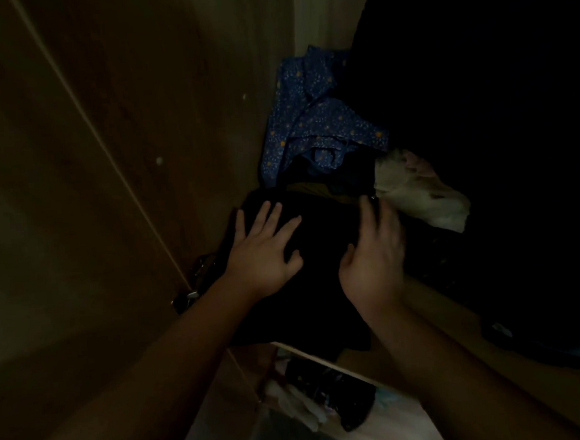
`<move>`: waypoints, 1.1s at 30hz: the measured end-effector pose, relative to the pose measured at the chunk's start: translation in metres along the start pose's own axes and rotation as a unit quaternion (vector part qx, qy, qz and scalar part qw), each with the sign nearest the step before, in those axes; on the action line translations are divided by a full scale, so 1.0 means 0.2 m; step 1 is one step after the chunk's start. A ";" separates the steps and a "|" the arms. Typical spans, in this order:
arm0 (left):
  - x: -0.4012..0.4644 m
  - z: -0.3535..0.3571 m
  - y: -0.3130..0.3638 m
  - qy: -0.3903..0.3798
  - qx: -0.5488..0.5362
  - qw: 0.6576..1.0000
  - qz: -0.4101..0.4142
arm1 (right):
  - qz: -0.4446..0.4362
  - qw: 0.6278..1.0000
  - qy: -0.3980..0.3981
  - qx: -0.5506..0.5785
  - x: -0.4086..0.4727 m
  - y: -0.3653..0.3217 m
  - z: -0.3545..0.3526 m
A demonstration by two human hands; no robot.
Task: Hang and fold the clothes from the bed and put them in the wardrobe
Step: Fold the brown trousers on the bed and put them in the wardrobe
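A folded black garment [319, 269] lies on a wardrobe shelf [435, 309] in dim light. My left hand [263, 252] lies flat on its left part with the fingers spread. My right hand [373, 251] rests on its right part, fingers straight and pointing toward the back of the shelf. Neither hand holds anything. The garment's front edge hangs slightly over the shelf's edge.
A blue star-patterned garment [312, 115] is bunched at the back of the shelf. A white cloth [420, 190] lies to the right. The wooden wardrobe side wall [106, 164] fills the left. More clothes [328, 389] sit on the shelf below. The right side is dark.
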State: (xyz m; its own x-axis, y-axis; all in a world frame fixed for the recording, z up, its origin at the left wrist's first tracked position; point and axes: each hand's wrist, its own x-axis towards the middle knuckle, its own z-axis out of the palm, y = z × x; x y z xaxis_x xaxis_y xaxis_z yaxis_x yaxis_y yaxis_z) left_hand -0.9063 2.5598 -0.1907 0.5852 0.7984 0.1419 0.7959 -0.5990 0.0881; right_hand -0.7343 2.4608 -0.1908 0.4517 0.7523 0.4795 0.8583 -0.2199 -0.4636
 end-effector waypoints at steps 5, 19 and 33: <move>0.09 0.02 -0.02 -0.095 -0.107 0.990 -0.016 | -0.066 0.963 -0.230 -0.125 0.06 -0.06 0.09; 0.25 0.14 -0.08 -0.171 -0.243 0.951 -0.091 | 0.043 0.939 -0.338 -0.042 0.19 0.02 0.33; -0.01 -0.14 0.05 -0.076 -0.088 0.993 -0.001 | -0.045 0.977 -0.207 0.019 0.06 0.02 -0.15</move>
State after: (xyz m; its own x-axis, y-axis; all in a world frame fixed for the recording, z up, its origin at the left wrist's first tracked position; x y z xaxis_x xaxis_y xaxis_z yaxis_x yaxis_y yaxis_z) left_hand -0.9048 2.5504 -0.1624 0.6107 0.7918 -0.0085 0.7658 -0.5878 0.2607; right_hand -0.7188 2.4498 -0.1645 0.2305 0.9559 0.1820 0.8771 -0.1231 -0.4643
